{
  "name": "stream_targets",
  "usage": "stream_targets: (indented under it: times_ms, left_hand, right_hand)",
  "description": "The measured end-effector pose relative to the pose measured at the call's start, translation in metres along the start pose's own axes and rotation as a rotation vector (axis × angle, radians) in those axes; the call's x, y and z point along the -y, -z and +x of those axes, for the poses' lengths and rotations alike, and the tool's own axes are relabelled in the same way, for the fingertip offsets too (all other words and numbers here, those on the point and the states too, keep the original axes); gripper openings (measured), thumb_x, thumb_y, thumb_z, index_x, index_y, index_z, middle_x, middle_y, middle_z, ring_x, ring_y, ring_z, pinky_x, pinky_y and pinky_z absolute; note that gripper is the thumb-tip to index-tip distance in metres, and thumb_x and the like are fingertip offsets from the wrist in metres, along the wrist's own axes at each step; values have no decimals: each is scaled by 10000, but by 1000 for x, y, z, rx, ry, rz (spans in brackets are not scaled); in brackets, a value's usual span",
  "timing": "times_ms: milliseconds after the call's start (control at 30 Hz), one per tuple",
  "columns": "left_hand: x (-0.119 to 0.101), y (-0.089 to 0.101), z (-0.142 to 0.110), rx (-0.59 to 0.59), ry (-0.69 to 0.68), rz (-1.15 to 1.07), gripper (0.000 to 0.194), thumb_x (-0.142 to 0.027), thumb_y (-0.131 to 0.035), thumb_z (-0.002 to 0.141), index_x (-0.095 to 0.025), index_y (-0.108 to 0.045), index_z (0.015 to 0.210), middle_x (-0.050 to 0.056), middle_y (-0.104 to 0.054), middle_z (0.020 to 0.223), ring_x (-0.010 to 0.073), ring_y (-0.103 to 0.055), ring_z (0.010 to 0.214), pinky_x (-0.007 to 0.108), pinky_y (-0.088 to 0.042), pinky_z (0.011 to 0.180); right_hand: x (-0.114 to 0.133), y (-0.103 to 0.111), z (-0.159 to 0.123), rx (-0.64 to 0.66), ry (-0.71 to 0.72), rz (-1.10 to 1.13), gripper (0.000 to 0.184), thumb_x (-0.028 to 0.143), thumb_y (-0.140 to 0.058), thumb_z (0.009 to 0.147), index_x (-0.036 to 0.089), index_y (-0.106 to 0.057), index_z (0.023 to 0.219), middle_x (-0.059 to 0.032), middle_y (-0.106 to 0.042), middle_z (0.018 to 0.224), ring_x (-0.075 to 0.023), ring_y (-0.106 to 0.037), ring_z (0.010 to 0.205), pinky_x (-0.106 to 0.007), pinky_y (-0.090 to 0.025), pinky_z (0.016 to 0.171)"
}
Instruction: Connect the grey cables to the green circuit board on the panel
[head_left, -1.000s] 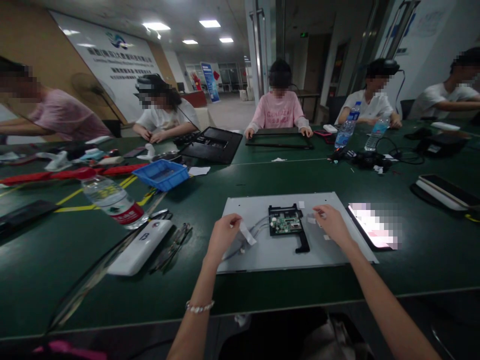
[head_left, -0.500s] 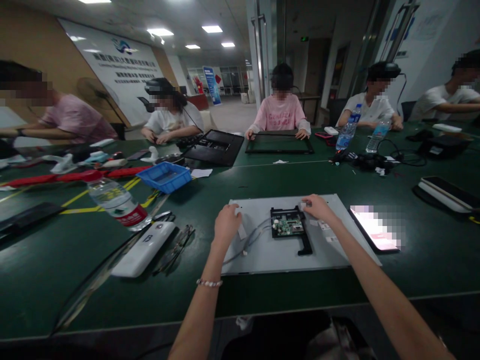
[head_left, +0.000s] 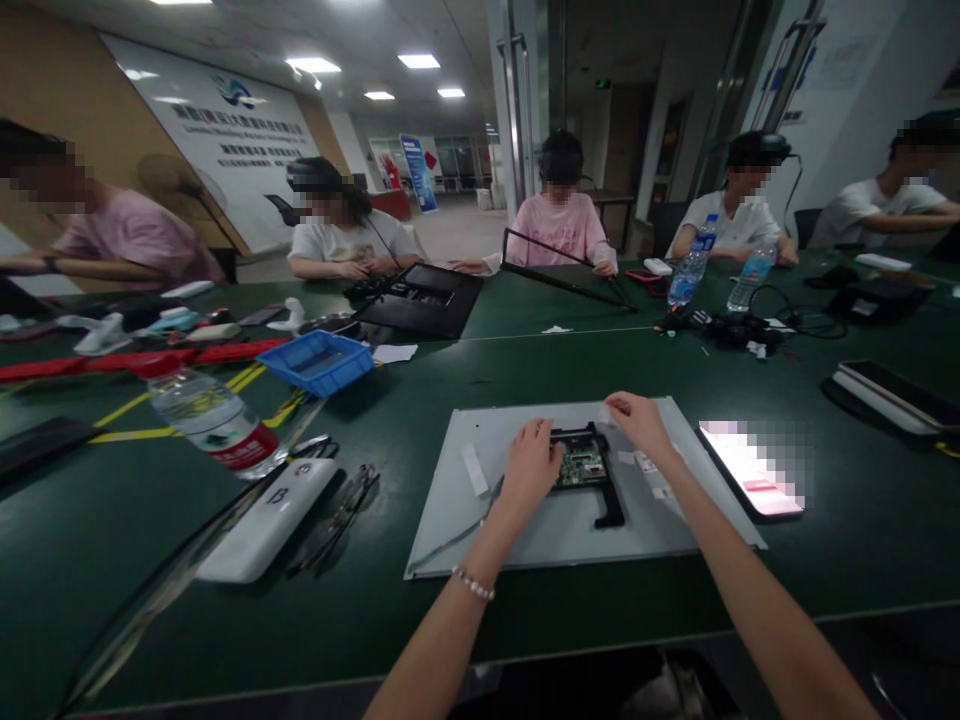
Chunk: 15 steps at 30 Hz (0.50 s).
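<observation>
Well, the left hand [head_left: 531,468] is reaching over the left part of a green circuit board [head_left: 589,465], its fingers bending downward; they are hiding their own tips, so I cannot tell whether they are gripping anything or only touching. That board is sitting in a black bracket [head_left: 611,500] near the middle of a grey panel [head_left: 446,520], which is lying flat on the green table [head_left: 360,630]. Meanwhile the right hand [head_left: 637,424] is working just beyond the bracket's upper right corner, thumb and forefinger pinching a small white tab [head_left: 605,413]. A white strip [head_left: 474,470] is lying on the panel's left side, close to a grey cable [head_left: 457,538] that is running out from under the left hand, and several pale labels [head_left: 645,462] are lying below the right hand. A beaded bracelet [head_left: 474,583] is circling the left wrist. Just beside the panel's right edge, a phone [head_left: 750,475] is glowing, while a white oblong device [head_left: 274,520] is resting well off to the left. Across the table, a person in pink [head_left: 559,225] is holding a black frame [head_left: 568,285] at a tilt
</observation>
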<state>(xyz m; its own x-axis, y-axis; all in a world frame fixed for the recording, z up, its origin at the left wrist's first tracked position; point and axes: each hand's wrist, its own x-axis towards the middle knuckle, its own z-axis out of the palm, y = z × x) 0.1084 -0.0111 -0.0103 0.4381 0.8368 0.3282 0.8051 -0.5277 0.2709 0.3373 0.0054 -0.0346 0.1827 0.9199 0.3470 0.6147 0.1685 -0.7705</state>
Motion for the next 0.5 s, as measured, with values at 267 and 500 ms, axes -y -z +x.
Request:
stream_targets:
  times_ms: [267, 500]
  left_hand:
    - [2, -2, 1, 32, 33, -42, 339, -217, -453, 869, -161, -460, 1203, 105, -536, 1167, 230, -522, 1068, 344, -396, 924]
    - [0, -2, 1, 48, 69, -52, 362, -198, -446, 858, -169, -444, 1219, 116, -539, 1149, 243, -526, 1046, 368, -392, 909]
  right_hand:
    - [36, -28, 27, 246, 5, 175, 219, 131, -558, 711, 170, -673, 894, -25, -681, 767, -133, -642, 645, -239, -510, 623]
    - [48, -51, 27, 327, 57, 38, 226, 113, -583, 716, 176, -678, 910, -23, -691, 804, -127, -647, 691, -227, -502, 663]
